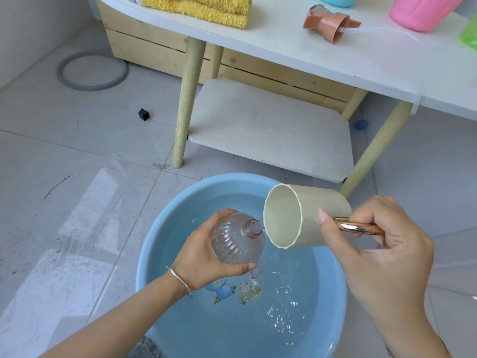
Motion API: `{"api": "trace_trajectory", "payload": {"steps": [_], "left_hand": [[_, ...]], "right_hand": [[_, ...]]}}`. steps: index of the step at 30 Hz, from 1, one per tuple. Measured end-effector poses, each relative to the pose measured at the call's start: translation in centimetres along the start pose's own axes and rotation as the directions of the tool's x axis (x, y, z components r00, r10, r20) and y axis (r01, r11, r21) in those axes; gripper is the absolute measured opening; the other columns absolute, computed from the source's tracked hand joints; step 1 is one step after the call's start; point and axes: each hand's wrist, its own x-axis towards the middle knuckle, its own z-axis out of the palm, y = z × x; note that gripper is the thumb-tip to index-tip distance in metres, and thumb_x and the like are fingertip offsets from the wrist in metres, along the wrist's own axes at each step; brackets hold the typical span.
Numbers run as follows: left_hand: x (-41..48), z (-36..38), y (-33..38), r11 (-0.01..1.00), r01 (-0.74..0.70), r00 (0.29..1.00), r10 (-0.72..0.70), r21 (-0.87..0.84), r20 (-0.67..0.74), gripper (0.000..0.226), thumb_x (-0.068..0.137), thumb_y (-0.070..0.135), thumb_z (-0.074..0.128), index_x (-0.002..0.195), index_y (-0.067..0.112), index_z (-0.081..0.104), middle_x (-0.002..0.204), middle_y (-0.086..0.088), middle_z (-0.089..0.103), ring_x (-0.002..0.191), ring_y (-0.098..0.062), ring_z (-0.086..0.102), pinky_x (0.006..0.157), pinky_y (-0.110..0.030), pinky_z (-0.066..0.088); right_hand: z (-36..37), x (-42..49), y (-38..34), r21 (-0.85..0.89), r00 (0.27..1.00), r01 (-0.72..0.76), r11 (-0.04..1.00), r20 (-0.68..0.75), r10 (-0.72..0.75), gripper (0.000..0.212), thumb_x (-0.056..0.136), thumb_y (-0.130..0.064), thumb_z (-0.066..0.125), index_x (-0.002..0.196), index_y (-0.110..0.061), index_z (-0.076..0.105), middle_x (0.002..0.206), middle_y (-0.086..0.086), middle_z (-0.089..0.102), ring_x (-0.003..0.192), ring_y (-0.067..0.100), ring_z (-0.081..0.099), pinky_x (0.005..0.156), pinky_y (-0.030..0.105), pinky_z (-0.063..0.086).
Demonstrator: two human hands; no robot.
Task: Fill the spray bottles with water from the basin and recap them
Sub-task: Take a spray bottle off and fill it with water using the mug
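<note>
The clear ribbed plastic spray bottle (237, 239) is sitting uncapped and tilted above the round blue plastic basin (180, 200), with your left hand (204, 264) curling its fingers round the belly. Your right hand (382, 241) is gripping the glossy copper handle of the smooth cream cup (309, 218) and tipping it at the threaded neck. A thin stream seems to be running, though it's faint. You're filling. Next you'll be needing steady aim at that narrow mouth, then the terracotta trigger cap (330, 24) lying on the white table (284, 47).
</note>
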Motion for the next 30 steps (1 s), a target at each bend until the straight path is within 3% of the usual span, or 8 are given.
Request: {"api": "trace_trajectory", "payload": {"steps": [10, 18, 24, 30], "left_hand": [[0.0, 0.2, 0.1, 1.000, 0.001, 1.000, -0.001, -0.018, -0.001, 0.087, 0.050, 0.053, 0.088, 0.125, 0.036, 0.047, 0.118, 0.023, 0.060, 0.113, -0.001, 0.058, 0.100, -0.025, 0.046], [0.0, 0.2, 0.3, 1.000, -0.002, 1.000, 0.002, -0.022, 0.001, 0.085, 0.050, 0.051, 0.088, 0.124, 0.037, 0.047, 0.116, 0.024, 0.061, 0.111, 0.000, 0.058, 0.098, -0.021, 0.046], [0.0, 0.2, 0.3, 1.000, -0.004, 1.000, 0.004, -0.019, 0.001, 0.087, 0.051, 0.051, 0.089, 0.125, 0.036, 0.047, 0.117, 0.024, 0.060, 0.112, 0.000, 0.058, 0.099, -0.022, 0.045], [0.0, 0.2, 0.4, 0.999, -0.001, 1.000, 0.001, -0.038, -0.006, 0.085, 0.052, 0.044, 0.091, 0.125, 0.034, 0.048, 0.116, 0.026, 0.060, 0.112, 0.001, 0.058, 0.095, -0.011, 0.042]], "right_hand": [[0.1, 0.0, -0.4, -0.028, 0.999, 0.051, 0.998, 0.010, -0.050, 0.041, 0.077, -0.026, 0.068, 0.055, -0.011, 0.037, 0.056, -0.004, 0.041, 0.062, 0.013, 0.037, 0.057, 0.019, 0.029], [0.4, 0.1, -0.8, -0.099, 0.995, 0.104, 0.990, 0.019, -0.102, 0.040, 0.075, -0.017, 0.074, 0.054, -0.011, 0.041, 0.057, -0.008, 0.043, 0.062, 0.017, 0.038, 0.056, 0.023, 0.032], [0.4, 0.1, -1.1, -0.128, 0.989, 0.149, 0.981, 0.029, -0.146, 0.041, 0.077, -0.018, 0.073, 0.053, -0.007, 0.042, 0.055, -0.001, 0.044, 0.060, 0.024, 0.038, 0.057, 0.028, 0.033], [0.6, 0.2, -1.3, -0.156, 0.980, 0.201, 0.967, 0.035, -0.198, 0.041, 0.079, -0.021, 0.071, 0.053, -0.007, 0.042, 0.055, -0.003, 0.040, 0.061, 0.021, 0.032, 0.059, 0.024, 0.030]]}}
